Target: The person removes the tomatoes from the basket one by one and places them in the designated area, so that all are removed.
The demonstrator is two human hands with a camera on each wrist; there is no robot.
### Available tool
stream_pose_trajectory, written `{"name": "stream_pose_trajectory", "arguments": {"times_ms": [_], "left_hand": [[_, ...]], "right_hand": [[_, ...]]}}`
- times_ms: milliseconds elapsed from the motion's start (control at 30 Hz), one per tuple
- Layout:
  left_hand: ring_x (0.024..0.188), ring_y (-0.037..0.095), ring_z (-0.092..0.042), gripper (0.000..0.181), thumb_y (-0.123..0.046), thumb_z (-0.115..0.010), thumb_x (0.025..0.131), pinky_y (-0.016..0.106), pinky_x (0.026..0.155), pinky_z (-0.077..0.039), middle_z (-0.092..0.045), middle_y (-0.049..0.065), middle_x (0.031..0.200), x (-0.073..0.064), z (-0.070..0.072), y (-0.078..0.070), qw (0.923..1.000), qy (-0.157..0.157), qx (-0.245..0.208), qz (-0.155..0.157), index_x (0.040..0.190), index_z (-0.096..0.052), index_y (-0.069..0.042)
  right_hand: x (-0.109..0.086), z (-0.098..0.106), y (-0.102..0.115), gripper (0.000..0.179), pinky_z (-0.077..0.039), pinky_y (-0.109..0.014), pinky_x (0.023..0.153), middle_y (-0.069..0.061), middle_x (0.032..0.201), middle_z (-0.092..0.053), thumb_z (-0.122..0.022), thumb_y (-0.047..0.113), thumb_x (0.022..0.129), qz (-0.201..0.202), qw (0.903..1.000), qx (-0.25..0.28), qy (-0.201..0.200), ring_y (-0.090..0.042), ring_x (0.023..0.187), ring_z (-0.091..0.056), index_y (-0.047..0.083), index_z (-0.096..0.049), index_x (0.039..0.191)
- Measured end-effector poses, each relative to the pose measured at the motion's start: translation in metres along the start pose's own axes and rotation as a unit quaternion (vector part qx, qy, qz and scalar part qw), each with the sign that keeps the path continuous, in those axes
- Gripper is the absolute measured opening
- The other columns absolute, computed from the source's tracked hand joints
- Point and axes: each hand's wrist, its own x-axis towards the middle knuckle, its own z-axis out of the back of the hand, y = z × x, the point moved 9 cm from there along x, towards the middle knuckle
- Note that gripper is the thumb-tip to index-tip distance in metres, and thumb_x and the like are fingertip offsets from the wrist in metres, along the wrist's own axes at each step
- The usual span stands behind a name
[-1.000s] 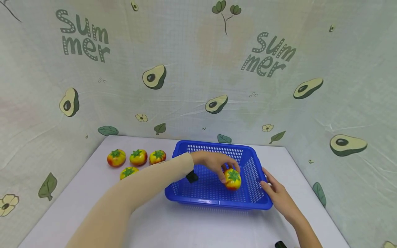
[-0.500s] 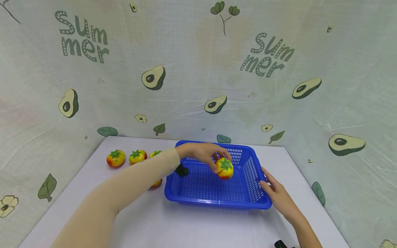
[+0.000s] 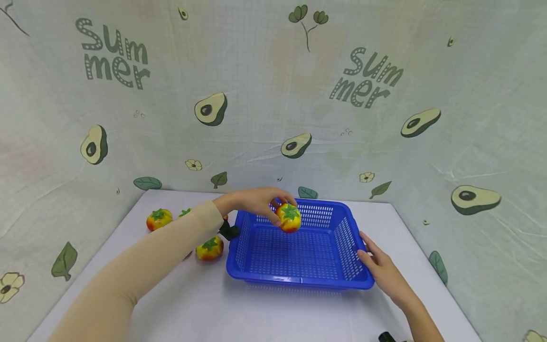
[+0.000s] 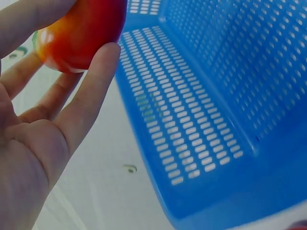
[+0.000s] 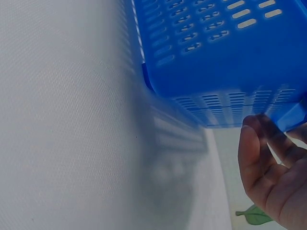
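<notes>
My left hand (image 3: 258, 202) grips a yellow-and-red tomato (image 3: 289, 218) with a green star-shaped top, between thumb and fingers. It is over the back part of a blue plastic basket (image 3: 299, 281). In the left wrist view the tomato's red underside (image 4: 81, 38) shows between the fingers, beside the basket's slotted wall (image 4: 192, 120). My right hand (image 3: 382, 268) holds the basket's right rim, its fingers and thumb right at the edge. No other tomato shows inside the basket.
Several more tomatoes lie left of the basket, such as one by its near left corner (image 3: 210, 248) and one farther back (image 3: 159, 220); my left sleeve (image 3: 158, 256) partly covers the others. A printed cloth (image 3: 256, 71) hangs behind the white table (image 3: 239, 313).
My left hand has moved left and toward the back with the tomato, raising it from low inside the basket. The right hand stays at the rim, and the basket has barely moved.
</notes>
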Motion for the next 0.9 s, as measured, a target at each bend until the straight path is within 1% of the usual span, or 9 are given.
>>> {"name": "stream_pose_trajectory", "arguments": {"times_ms": [333,500,567,700,767,900], "left_hand": [[0.132,0.030,-0.060,0.060,-0.025,-0.083,0.094,0.041,0.103,-0.058,-0.058,0.008,0.149,-0.033,0.024,0.015,0.9983,-0.042,0.016,0.037,0.149,-0.058,-0.026],[0.131,0.031,-0.059,0.061,-0.026,-0.083,0.093,0.045,0.105,-0.057,-0.058,0.008,0.149,-0.051,0.031,0.022,0.9962,-0.070,-0.002,0.052,0.149,-0.058,-0.026],[0.131,0.032,-0.059,0.060,-0.026,-0.083,0.093,0.048,0.106,-0.056,-0.058,0.010,0.149,-0.057,0.033,0.026,0.9950,-0.083,-0.012,0.055,0.148,-0.059,-0.025],[0.132,0.033,-0.059,0.059,-0.028,-0.083,0.093,0.052,0.104,-0.056,-0.059,0.009,0.149,-0.072,0.038,0.035,0.9916,-0.113,-0.005,0.063,0.147,-0.060,-0.026],[0.132,0.033,-0.060,0.061,-0.030,-0.084,0.092,0.054,0.104,-0.056,-0.059,0.009,0.149,-0.081,0.042,0.040,0.9891,-0.129,0.004,0.070,0.148,-0.059,-0.027],[0.135,0.036,-0.058,0.064,-0.031,-0.084,0.092,0.056,0.105,-0.056,-0.058,0.008,0.150,-0.104,0.048,0.049,0.9839,-0.155,0.003,0.089,0.151,-0.057,-0.029]], "right_hand": [[0.002,0.000,0.000,0.072,-0.062,-0.039,0.093,-0.024,0.148,-0.050,-0.050,0.041,0.113,-0.004,1.0000,0.000,-0.003,-0.028,0.116,-0.065,0.015,-0.017,0.172],[0.002,-0.001,0.000,0.072,-0.062,-0.042,0.094,-0.024,0.148,-0.049,-0.050,0.041,0.113,-0.005,1.0000,0.005,-0.003,-0.028,0.117,-0.065,0.015,-0.017,0.172],[0.002,-0.001,-0.001,0.072,-0.062,-0.042,0.094,-0.024,0.149,-0.049,-0.050,0.041,0.113,-0.004,1.0000,0.006,-0.003,-0.029,0.117,-0.065,0.015,-0.016,0.172],[0.001,0.000,-0.002,0.072,-0.061,-0.036,0.091,-0.023,0.147,-0.050,-0.050,0.040,0.113,-0.006,1.0000,0.005,-0.003,-0.028,0.116,-0.065,0.014,-0.016,0.172],[0.001,0.000,-0.003,0.072,-0.061,-0.034,0.090,-0.022,0.146,-0.050,-0.050,0.040,0.113,-0.007,1.0000,0.005,-0.003,-0.027,0.115,-0.065,0.014,-0.016,0.172],[0.000,-0.001,-0.003,0.072,-0.061,-0.034,0.090,-0.022,0.147,-0.050,-0.051,0.040,0.113,-0.010,0.9999,0.003,-0.003,-0.026,0.114,-0.064,0.014,-0.016,0.172]]}}
